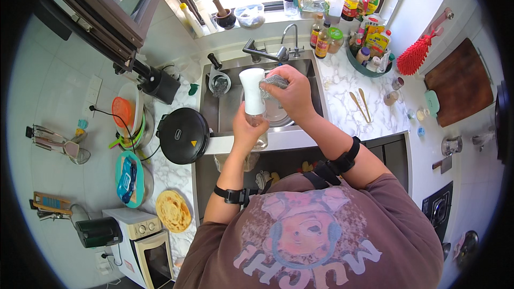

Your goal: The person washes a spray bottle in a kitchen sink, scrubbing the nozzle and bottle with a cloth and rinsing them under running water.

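My left hand (249, 128) grips a bottle with a long white plastic top (253, 92) and a clear lower part (261, 141), held tilted over the sink's front edge. In my right hand (295, 92) is a grey mesh scouring pad (274, 84), pressed against the side of the white top. Beneath both hands lies the stainless steel sink (229, 118). A round basin (286, 122) in it is partly hidden by my hands and the bottle. Behind them rises the faucet (265, 51).
A strainer with a black handle (215, 61) sits at the sink's left. A round black electric griddle (182, 136) stands on the left counter, near a flatbread (173, 211). Right of the sink lie wooden tongs (360, 106), with sauce bottles (322, 44) and a green basin of condiments (367, 68) behind.
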`<action>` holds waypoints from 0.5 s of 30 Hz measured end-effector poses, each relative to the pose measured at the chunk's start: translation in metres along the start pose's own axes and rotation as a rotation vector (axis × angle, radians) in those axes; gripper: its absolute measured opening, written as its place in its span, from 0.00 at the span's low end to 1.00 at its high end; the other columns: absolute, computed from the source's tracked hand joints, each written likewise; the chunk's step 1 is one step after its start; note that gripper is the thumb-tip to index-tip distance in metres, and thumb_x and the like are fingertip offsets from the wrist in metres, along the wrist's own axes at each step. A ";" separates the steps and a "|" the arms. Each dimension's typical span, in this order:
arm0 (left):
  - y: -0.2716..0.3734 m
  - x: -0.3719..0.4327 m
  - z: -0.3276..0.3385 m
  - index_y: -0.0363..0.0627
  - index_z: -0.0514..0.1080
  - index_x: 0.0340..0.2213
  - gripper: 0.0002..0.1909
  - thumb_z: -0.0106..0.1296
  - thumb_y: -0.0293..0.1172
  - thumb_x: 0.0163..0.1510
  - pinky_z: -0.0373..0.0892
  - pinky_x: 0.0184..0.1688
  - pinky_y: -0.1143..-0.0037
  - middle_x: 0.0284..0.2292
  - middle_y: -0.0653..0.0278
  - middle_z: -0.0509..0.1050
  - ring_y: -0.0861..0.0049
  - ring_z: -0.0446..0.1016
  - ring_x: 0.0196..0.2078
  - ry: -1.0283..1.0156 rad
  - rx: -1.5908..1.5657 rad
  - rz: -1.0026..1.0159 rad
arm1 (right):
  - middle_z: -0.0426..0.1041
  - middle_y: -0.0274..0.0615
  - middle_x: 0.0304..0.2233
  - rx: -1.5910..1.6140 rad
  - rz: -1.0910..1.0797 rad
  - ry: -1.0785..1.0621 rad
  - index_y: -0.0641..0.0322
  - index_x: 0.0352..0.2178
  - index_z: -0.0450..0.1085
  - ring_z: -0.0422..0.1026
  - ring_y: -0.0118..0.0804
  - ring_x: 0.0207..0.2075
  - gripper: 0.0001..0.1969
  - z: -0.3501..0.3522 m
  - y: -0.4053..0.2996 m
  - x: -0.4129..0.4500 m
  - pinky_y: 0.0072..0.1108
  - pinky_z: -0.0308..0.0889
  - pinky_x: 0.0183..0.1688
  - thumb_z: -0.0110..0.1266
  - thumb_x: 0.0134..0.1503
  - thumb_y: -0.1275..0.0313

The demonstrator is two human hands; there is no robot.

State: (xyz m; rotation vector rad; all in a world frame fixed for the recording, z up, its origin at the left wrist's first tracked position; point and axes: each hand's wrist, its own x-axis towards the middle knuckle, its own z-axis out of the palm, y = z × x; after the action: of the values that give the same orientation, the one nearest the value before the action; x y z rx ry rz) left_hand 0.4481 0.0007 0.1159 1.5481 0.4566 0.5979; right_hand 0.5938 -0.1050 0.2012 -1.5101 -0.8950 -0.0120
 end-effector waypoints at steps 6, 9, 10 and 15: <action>0.004 -0.001 0.008 0.38 0.67 0.47 0.30 0.66 0.28 0.40 0.70 0.36 0.77 0.32 0.64 0.75 0.82 0.73 0.31 0.076 0.092 0.032 | 0.75 0.40 0.28 -0.078 -0.070 0.063 0.65 0.28 0.76 0.74 0.36 0.30 0.09 0.006 -0.008 0.000 0.23 0.68 0.34 0.68 0.44 0.77; 0.002 0.002 0.005 0.37 0.67 0.46 0.31 0.66 0.29 0.40 0.70 0.35 0.76 0.30 0.63 0.75 0.80 0.73 0.30 0.099 0.141 0.060 | 0.74 0.42 0.28 -0.135 -0.180 0.056 0.65 0.29 0.76 0.74 0.40 0.29 0.09 0.010 -0.008 -0.001 0.24 0.69 0.32 0.68 0.44 0.78; 0.005 0.003 0.005 0.36 0.67 0.46 0.31 0.67 0.30 0.39 0.71 0.35 0.76 0.30 0.62 0.76 0.79 0.74 0.30 0.095 0.142 0.072 | 0.74 0.42 0.27 -0.166 -0.224 0.069 0.66 0.29 0.76 0.74 0.41 0.28 0.09 0.010 -0.009 -0.001 0.25 0.69 0.31 0.67 0.44 0.78; 0.015 0.002 0.005 0.36 0.67 0.46 0.31 0.66 0.31 0.39 0.71 0.35 0.74 0.30 0.61 0.76 0.77 0.74 0.30 0.105 0.258 0.092 | 0.74 0.42 0.28 -0.182 -0.205 0.056 0.65 0.29 0.76 0.75 0.42 0.29 0.08 0.003 -0.011 0.011 0.26 0.70 0.32 0.66 0.45 0.79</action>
State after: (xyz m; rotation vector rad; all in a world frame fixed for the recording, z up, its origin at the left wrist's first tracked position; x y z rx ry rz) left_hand 0.4515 -0.0027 0.1311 1.7961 0.5613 0.7149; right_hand 0.5945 -0.0976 0.2155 -1.5712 -1.0215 -0.2912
